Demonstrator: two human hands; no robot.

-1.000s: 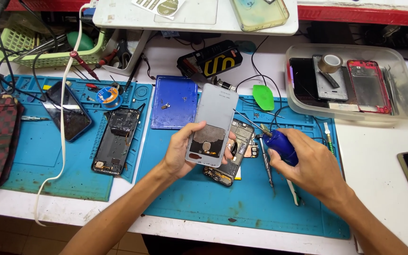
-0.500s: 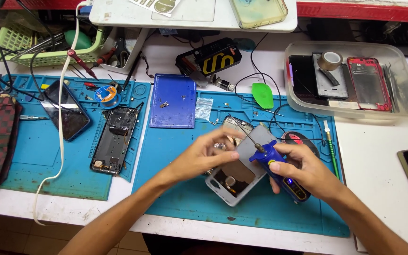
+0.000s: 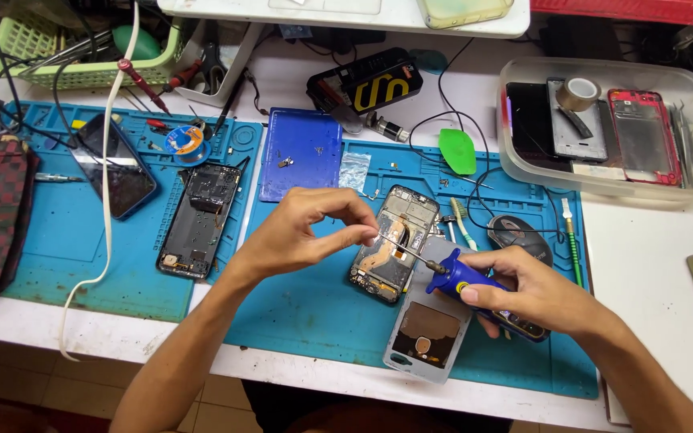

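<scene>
Holding the blue screwdriver [image 3: 475, 290] in our right hand [image 3: 543, 297], fingers wrapped around its handle, we aimed its thin shaft up and left over the opened phone [image 3: 391, 244]. Our left hand [image 3: 302, 232], nearer the phone, pinched the shaft's tip with closed fingers. The phone lay lengthwise on the blue mat [image 3: 314, 313], its grey back cover [image 3: 431, 329] just beside it.

Blue-handled screwdriver [image 3: 475, 290] angled, tip over opened phone [image 3: 391, 244] lying flat on blue mat.
</scene>
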